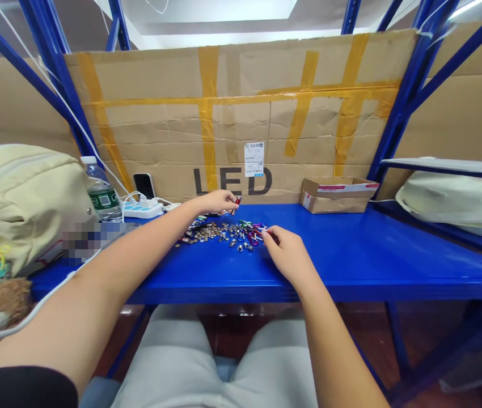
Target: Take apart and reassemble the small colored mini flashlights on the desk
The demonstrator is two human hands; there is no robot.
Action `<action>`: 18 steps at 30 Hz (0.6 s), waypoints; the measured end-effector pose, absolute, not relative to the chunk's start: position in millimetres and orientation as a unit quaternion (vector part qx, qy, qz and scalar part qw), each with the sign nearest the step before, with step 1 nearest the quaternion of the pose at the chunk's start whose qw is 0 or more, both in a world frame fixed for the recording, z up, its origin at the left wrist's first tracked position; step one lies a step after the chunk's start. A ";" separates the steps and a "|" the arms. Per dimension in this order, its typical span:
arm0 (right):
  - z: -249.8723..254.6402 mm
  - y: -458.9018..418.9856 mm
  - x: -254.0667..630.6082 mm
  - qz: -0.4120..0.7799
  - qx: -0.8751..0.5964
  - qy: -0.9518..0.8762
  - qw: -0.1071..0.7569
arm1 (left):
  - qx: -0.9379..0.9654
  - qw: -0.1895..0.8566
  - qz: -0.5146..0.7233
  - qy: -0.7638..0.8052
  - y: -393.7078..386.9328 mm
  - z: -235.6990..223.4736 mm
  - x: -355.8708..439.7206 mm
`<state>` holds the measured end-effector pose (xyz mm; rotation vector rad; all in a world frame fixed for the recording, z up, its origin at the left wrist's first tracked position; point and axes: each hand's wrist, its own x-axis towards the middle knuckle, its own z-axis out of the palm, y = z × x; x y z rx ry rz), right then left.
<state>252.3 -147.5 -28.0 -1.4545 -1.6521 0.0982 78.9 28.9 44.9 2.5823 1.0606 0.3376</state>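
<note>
My left hand [220, 202] is raised over the far side of a pile of small parts, its fingers closed on a small red stick-like piece [236, 205] with a dark end. What kind of thing it is cannot be made out. My right hand [287, 250] is at the pile's right edge, thumb and fingers pinched together beside several coloured carabiners [253, 231]. Whatever is between those fingertips is too small to name. Small round metal pieces [209, 231] lie spread to the left, and a few silver fittings [241, 247] sit nearest the front.
The blue table [351, 249] backs onto a taped cardboard panel [160, 130]. An open cardboard box [338, 195] stands at back right. A beige bag [32, 198], a water bottle [102, 192], a white power strip [142, 209] and a cable are on the left.
</note>
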 end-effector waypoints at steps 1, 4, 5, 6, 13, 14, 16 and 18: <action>-28.1 -147.7 252.2 0.043 -0.586 -0.669 0.456 | 0.897 0.234 0.156 0.342 20.0 48.7 73.3; -27.7 -147.6 252.6 0.052 -0.586 -0.667 0.457 | 0.866 0.303 0.256 0.304 -4.1 52.4 55.5; -27.4 -147.2 253.0 0.053 -0.589 -0.666 0.455 | 0.864 0.301 0.275 0.297 -9.9 51.4 50.0; -27.1 -146.8 253.5 0.054 -0.592 -0.665 0.452 | 0.863 0.290 0.292 0.292 -14.3 49.5 45.0; -26.3 -158.3 237.4 -0.017 -0.560 -0.673 0.483 | 0.867 0.131 0.327 0.352 -33.7 31.7 24.4; -27.1 -162.4 231.1 -0.027 -0.535 -0.682 0.498 | 0.873 0.099 0.317 0.358 -37.7 28.9 22.8; -29.1 -169.2 218.0 -0.029 -0.499 -0.726 0.472 | 0.885 0.049 0.290 0.362 -44.1 22.3 20.1; -31.1 -172.7 207.5 -0.076 -0.505 -0.767 0.390 | 0.896 0.010 0.242 0.373 -45.5 14.5 18.1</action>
